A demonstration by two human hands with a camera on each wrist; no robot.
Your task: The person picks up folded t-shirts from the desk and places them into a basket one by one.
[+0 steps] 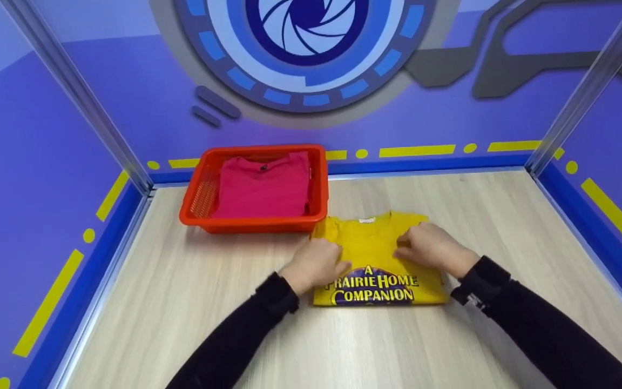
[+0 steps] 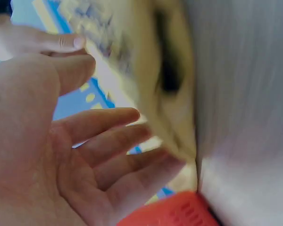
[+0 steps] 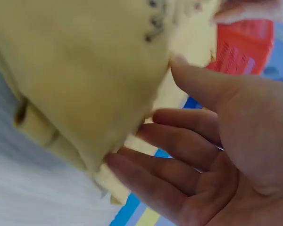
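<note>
A folded yellow T-shirt [image 1: 367,243] lies flat on the table, its collar away from me and its dark printed lettering near the front edge. My left hand [image 1: 313,265] is over the shirt's left side. In the left wrist view its fingers [image 2: 111,139] are extended and spread, fingertips right at the cloth, thumb apart. Over the shirt's upper right part is my right hand [image 1: 434,247]. The right wrist view shows its fingers [image 3: 177,134] gently bent, with the tips and thumb against the yellow fabric.
A red plastic basket [image 1: 251,224] stands behind and left of the yellow shirt, with a folded pink shirt [image 1: 265,189] inside. Blue-purple printed panels [image 1: 370,127] enclose the wood-grain table [image 1: 224,270] at the back and sides.
</note>
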